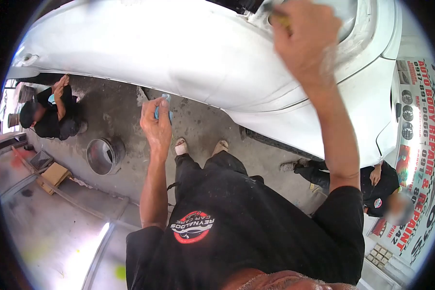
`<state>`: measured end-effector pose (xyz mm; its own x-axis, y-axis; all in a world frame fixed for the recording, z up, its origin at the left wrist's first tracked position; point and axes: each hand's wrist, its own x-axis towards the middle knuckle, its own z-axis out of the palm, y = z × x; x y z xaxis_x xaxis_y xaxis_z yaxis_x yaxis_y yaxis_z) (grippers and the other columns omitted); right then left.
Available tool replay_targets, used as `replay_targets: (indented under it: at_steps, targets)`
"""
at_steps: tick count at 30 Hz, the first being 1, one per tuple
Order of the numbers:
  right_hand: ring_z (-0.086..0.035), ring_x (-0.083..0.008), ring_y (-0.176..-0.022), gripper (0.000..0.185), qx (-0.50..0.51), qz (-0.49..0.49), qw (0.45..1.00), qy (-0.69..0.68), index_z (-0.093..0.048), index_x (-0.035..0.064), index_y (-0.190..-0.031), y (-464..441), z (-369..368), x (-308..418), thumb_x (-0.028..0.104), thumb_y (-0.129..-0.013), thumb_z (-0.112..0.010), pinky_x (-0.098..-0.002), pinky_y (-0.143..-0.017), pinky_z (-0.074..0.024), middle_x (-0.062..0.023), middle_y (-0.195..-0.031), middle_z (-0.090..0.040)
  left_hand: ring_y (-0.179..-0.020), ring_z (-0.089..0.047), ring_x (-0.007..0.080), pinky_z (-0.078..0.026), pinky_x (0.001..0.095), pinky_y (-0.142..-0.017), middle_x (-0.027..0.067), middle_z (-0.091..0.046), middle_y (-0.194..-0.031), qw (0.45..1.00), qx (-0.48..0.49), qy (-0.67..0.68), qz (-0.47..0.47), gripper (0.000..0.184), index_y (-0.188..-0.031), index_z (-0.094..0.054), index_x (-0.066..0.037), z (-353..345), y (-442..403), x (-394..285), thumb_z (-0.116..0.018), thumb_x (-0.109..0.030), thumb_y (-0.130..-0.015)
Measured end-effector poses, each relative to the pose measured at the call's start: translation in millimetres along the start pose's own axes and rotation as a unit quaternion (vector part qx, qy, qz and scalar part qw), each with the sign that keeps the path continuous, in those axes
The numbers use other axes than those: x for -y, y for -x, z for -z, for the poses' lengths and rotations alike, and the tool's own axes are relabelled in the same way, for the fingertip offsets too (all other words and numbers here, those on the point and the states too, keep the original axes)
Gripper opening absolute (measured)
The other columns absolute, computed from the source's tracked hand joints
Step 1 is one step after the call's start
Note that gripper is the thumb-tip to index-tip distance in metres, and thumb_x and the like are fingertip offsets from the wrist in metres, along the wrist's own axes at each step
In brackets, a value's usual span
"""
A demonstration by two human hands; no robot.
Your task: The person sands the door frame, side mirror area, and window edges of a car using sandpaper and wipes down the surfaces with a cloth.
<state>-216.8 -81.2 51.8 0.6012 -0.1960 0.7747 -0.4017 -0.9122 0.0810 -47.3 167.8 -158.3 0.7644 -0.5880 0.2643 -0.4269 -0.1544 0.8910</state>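
My left hand [156, 124] is closed around a light blue object [164, 109], perhaps a cloth or sponge, held beside the car's lower edge. At the top right, my right hand [307, 38] grips a small yellow and dark tool [281, 20] against the edge of an opening in the white car body [179, 53]. The tool's working end is partly hidden and blurred. Whitish dust marks the wrist of my right arm.
A co-worker [53, 113] crouches at the left by the car; another [379, 186] is low at the right. A metal bucket [101, 155] stands on the concrete floor [135, 130]. Cardboard [54, 175] lies at the left, and a printed banner [418, 159] hangs at the right.
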Motion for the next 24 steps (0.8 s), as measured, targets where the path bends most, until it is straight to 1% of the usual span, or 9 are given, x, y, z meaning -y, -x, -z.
replay_targets:
  at_steps: [2,6,7,8,10,13,20,21,24]
  targets:
    - [-0.058,-0.0212,-0.086,0.024,0.010,0.082,0.994,0.071,-0.072,0.0162,-0.094,14,-3,21,0.008,-0.073,-0.078,-0.0389,-0.078,-0.0398,0.0031,-0.083,-0.064,-0.084,-0.061,0.0240,-0.048,0.0371,-0.076,0.0117,-0.065,-0.090,1.000,0.004,-0.005,-0.003,0.019,-0.102,-0.072,0.000,1,0,2,-0.067,-0.018,-0.099]
    - [-0.060,-0.0226,-0.084,0.023,0.039,0.064,0.991,0.110,-0.071,0.0157,-0.093,-13,14,-8,0.008,-0.073,-0.078,-0.0384,-0.076,-0.0427,0.0009,-0.084,-0.065,-0.086,-0.062,0.0242,-0.049,0.0372,-0.077,0.0121,-0.066,-0.092,1.000,0.007,-0.010,-0.002,0.020,-0.102,-0.073,0.000,4,-2,3,-0.067,-0.018,-0.099]
    - [-0.052,-0.0299,-0.071,0.012,-0.071,0.087,0.990,0.083,-0.066,0.0065,-0.086,-31,16,-8,0.002,-0.076,-0.072,-0.0441,-0.071,-0.0364,-0.0101,-0.074,-0.055,-0.086,-0.062,0.0243,-0.049,0.0374,-0.078,0.0121,-0.066,-0.093,1.000,0.005,-0.001,0.005,0.019,-0.102,-0.073,0.000,2,-1,3,-0.066,-0.018,-0.099]
    - [-0.052,-0.0290,-0.072,0.012,-0.124,0.107,0.985,0.053,-0.067,0.0070,-0.086,-42,17,-4,0.003,-0.076,-0.072,-0.0442,-0.072,-0.0370,-0.0091,-0.076,-0.055,-0.086,-0.062,0.0244,-0.049,0.0375,-0.078,0.0122,-0.066,-0.094,1.000,0.008,0.005,0.011,0.019,-0.102,-0.073,0.000,3,0,2,-0.066,-0.018,-0.099]
    - [-0.058,-0.0205,-0.092,0.027,-0.020,0.012,0.997,0.076,-0.071,0.0170,-0.094,-25,15,-6,0.008,-0.070,-0.078,-0.0359,-0.081,-0.0405,0.0035,-0.088,-0.063,-0.086,-0.063,0.0245,-0.050,0.0376,-0.078,0.0122,-0.066,-0.094,1.000,0.019,0.005,0.017,0.019,-0.102,-0.073,0.000,5,-1,0,-0.066,-0.018,-0.099]
    - [-0.059,-0.0224,-0.091,0.029,0.023,0.098,0.990,0.101,-0.072,0.0168,-0.095,7,1,15,0.006,-0.068,-0.077,-0.0374,-0.080,-0.0412,0.0025,-0.089,-0.064,-0.087,-0.063,0.0247,-0.050,0.0375,-0.078,0.0124,-0.067,-0.095,0.999,0.031,-0.001,0.015,0.020,-0.102,-0.073,-0.001,8,0,-3,-0.066,-0.019,-0.099]
    - [-0.057,-0.0237,-0.092,0.028,0.009,0.089,0.994,0.055,-0.072,0.0172,-0.097,-10,11,6,0.007,-0.071,-0.076,-0.0399,-0.081,-0.0404,0.0026,-0.091,-0.065,-0.086,-0.063,0.0254,-0.050,0.0392,-0.077,0.0120,-0.066,-0.093,0.999,0.038,0.014,-0.014,0.020,-0.103,-0.072,-0.001,12,4,-3,-0.065,-0.019,-0.099]
    - [-0.057,-0.0236,-0.092,0.028,0.080,0.070,0.991,0.084,-0.072,0.0168,-0.098,-7,18,18,0.006,-0.073,-0.075,-0.0398,-0.082,-0.0403,0.0028,-0.091,-0.065,-0.085,-0.063,0.0254,-0.050,0.0395,-0.077,0.0119,-0.065,-0.092,0.999,0.038,0.022,-0.016,0.020,-0.103,-0.072,-0.001,13,3,-3,-0.065,-0.019,-0.099]
    - [-0.057,-0.0231,-0.095,0.028,0.130,0.092,0.976,0.147,-0.071,0.0160,-0.099,15,33,14,0.005,-0.073,-0.075,-0.0396,-0.084,-0.0403,0.0030,-0.094,-0.065,-0.084,-0.062,0.0247,-0.049,0.0389,-0.077,0.0116,-0.064,-0.091,0.999,0.030,-0.006,-0.041,0.019,-0.103,-0.073,-0.001,18,7,2,-0.066,-0.018,-0.099]
